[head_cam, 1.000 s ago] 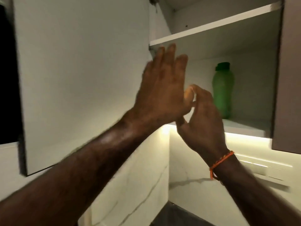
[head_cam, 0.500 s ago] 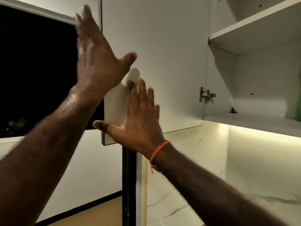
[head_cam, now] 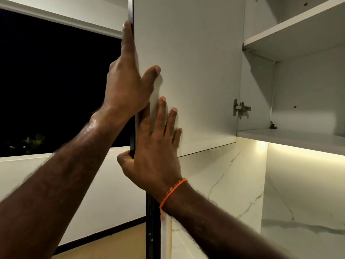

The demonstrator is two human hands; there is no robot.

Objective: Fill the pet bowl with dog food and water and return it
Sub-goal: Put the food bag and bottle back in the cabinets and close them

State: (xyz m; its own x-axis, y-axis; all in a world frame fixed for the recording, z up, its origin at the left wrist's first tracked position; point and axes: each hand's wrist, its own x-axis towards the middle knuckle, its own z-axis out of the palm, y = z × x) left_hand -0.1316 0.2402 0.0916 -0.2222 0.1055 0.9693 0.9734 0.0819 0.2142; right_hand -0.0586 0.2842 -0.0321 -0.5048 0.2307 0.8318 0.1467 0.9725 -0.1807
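No pet bowl, dog food or water shows in the head view. An open white cabinet door (head_cam: 196,62) fills the middle of the frame. My left hand (head_cam: 127,81) grips the door's free edge high up, with the fingers behind it and the thumb on the inner face. Lower down, my right hand (head_cam: 156,146), with an orange wrist thread, lays straight fingers flat on the inner face while its thumb hooks round the same edge near the bottom corner.
The open cabinet's lower shelf (head_cam: 289,137) and upper shelf (head_cam: 298,30) lie to the right, past a metal hinge (head_cam: 240,108). A lit marble wall (head_cam: 233,184) runs beneath the cabinet. A dark window (head_cam: 56,81) is at the left.
The view has swung left, away from the shelf with the green bottle. Both hands went from hovering in the air to holding the door's free edge.
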